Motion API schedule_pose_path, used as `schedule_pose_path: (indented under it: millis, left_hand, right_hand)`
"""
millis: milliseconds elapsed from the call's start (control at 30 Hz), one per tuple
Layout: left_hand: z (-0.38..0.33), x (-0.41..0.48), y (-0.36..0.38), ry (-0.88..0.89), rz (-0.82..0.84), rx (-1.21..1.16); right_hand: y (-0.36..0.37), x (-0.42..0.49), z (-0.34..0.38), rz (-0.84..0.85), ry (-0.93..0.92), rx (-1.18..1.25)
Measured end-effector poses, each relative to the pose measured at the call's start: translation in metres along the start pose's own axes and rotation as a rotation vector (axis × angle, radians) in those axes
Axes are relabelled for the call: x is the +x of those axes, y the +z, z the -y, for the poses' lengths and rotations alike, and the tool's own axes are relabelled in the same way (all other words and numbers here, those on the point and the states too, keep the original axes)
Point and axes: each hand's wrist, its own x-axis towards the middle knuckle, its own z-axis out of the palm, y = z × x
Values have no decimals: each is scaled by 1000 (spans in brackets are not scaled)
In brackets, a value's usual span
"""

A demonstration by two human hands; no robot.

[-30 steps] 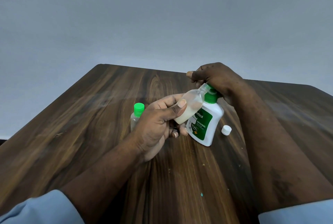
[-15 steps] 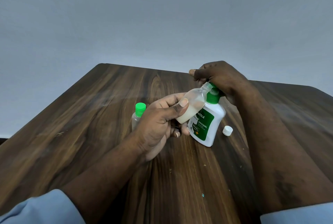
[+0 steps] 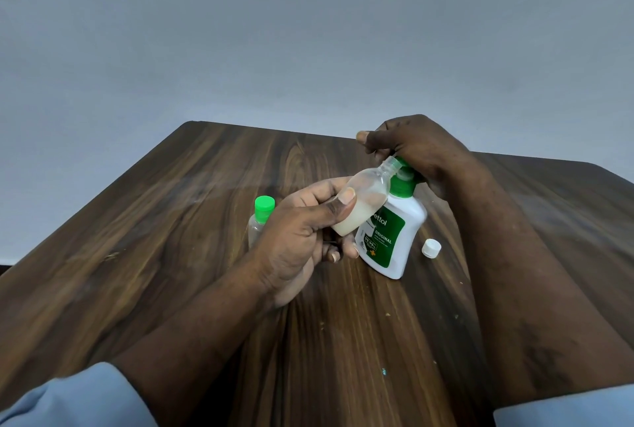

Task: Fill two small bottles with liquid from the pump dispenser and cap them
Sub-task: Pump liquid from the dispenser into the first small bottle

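Note:
My left hand grips a small clear bottle, tilted with its open neck up against the green pump nozzle; whitish liquid fills its lower part. The white pump dispenser with a green label leans on the table, and my right hand covers and presses its green pump head. A second small clear bottle with a green cap stands upright just left of my left hand, partly hidden by it. A white cap lies on the table right of the dispenser.
The dark wooden table ends at a far edge close behind the dispenser, against a plain grey wall. Small crumbs and a green speck dot the near part of the table.
Hardly anything has shifted. My right hand stays on the pump head and the tilted bottle stays at the nozzle; the liquid level looks about the same.

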Motion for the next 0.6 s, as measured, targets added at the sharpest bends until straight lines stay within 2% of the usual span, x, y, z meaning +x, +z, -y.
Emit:
schedule_pose_path:
  millis: [600]
  left_hand:
    - [1,1,-1,4,-4,0]
  right_hand:
    - [0,1,-1,-3,-8,4]
